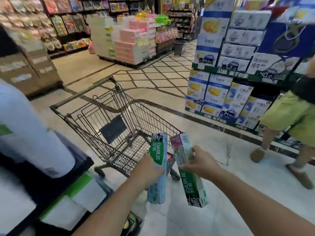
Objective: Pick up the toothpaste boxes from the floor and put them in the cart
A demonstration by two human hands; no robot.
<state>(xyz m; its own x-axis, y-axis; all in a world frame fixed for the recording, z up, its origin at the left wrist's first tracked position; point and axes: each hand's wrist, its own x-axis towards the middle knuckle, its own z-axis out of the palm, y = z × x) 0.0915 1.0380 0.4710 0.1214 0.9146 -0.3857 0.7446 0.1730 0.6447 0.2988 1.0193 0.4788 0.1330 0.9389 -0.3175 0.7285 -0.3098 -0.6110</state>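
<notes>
My left hand grips a long green and white Darlie toothpaste box, held nearly upright just outside the near right corner of the wire shopping cart. My right hand holds a second Darlie toothpaste box, tilted, with its red-marked end up, a little to the right of the cart. Both boxes are off the floor and outside the basket. A small red item shows between the two boxes, partly hidden. The cart's basket shows only a dark flap.
A person in green shorts walks at the right edge, close to a shelf of stacked blue and white cartons. Boxed goods on a dark low shelf sit at my left. Stacked pink and white packs stand beyond the tiled floor.
</notes>
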